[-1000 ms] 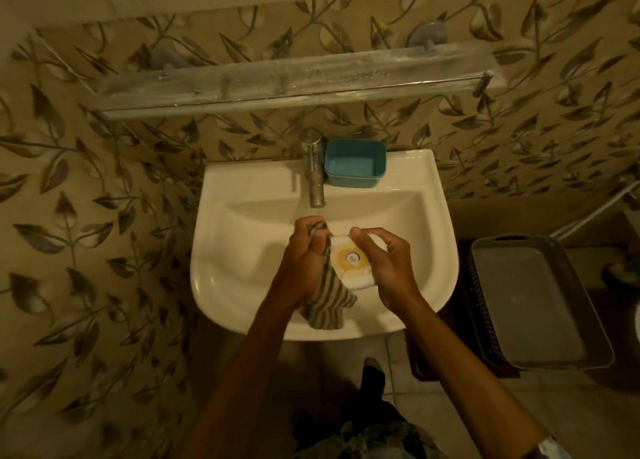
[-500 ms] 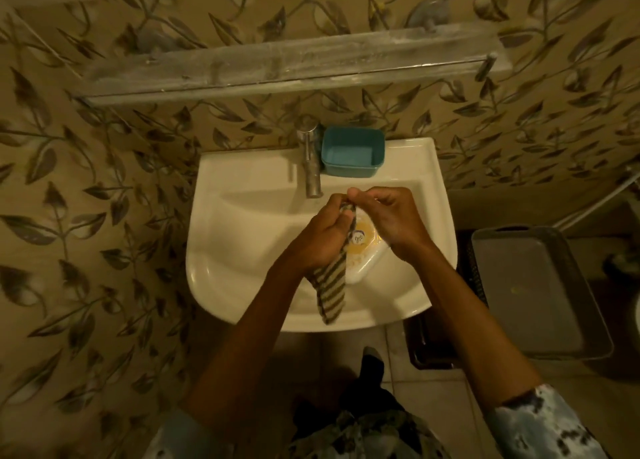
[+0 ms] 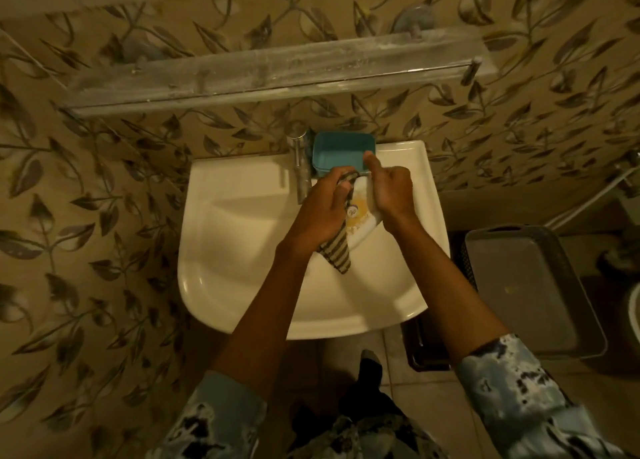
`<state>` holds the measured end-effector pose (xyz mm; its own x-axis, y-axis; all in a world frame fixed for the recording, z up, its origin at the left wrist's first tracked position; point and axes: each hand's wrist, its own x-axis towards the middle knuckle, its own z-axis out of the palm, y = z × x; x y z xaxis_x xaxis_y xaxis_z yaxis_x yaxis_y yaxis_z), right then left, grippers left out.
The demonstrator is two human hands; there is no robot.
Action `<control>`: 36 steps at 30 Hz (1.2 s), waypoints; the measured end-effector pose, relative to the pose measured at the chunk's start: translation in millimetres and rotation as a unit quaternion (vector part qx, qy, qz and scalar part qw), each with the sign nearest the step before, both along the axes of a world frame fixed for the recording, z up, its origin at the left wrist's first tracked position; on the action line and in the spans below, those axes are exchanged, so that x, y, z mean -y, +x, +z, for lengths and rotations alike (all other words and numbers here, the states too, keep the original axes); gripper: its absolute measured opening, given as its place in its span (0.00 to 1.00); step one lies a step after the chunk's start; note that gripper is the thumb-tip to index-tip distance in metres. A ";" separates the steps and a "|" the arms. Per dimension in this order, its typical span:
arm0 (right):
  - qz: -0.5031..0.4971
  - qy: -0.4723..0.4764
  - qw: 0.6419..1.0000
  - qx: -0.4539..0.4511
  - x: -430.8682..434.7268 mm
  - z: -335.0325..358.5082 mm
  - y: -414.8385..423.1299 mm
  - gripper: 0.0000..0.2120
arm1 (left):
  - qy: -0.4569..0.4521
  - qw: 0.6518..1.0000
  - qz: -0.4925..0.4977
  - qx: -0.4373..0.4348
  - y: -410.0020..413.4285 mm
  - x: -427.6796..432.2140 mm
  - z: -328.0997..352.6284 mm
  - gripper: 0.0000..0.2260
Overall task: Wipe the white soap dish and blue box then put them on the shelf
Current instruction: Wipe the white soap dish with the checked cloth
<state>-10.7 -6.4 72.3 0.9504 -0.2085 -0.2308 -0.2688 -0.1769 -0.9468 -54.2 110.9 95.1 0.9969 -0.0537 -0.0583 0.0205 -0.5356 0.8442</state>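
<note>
Over the basin, my right hand [image 3: 389, 190] grips the white soap dish [image 3: 362, 221], which has an orange stain and a small round label on it. My left hand [image 3: 325, 209] holds a striped cloth [image 3: 337, 250] pressed against the dish's left side, with the cloth's tail hanging down. The blue box [image 3: 341, 152] sits on the sink's back ledge beside the tap, just beyond my hands. The glass shelf [image 3: 277, 69] is mounted on the wall above the sink and holds nothing.
A metal tap [image 3: 301, 167] stands at the back of the white sink [image 3: 242, 268], close to my left hand. A grey tray [image 3: 526, 296] rests on a dark basket on the floor to the right. Leaf-patterned tiles cover the wall.
Both hands have moved with the dish and cloth away from me toward the tap and blue box. The dish has turned in my right hand, and the cloth has slid along it.
</note>
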 end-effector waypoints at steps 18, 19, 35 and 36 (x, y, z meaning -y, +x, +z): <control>0.008 0.455 0.880 -0.139 2.6 1.9 -54.3 0.20 | 0.089 0.986 -0.078 0.119 -31.0 17.2 -46.3 0.28; 0.004 0.467 0.875 -0.132 6.1 1.0 -57.6 0.20 | 0.067 0.989 -0.048 0.125 -27.9 1.2 -41.3 0.25; 0.012 0.424 0.901 -0.096 3.4 10.0 -71.1 0.16 | 0.067 0.993 0.040 0.084 -3.7 22.5 -16.1 0.19; 0.012 0.424 0.901 -0.091 2.5 10.1 -73.3 0.16 | 0.054 0.994 0.075 0.058 1.5 17.2 -14.6 0.18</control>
<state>-84.0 -8.9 82.4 0.8830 0.1362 -0.4491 -0.4383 0.5812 -0.6856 -52.7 93.8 80.5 0.9934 0.0969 0.0609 0.0127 -0.6220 0.7829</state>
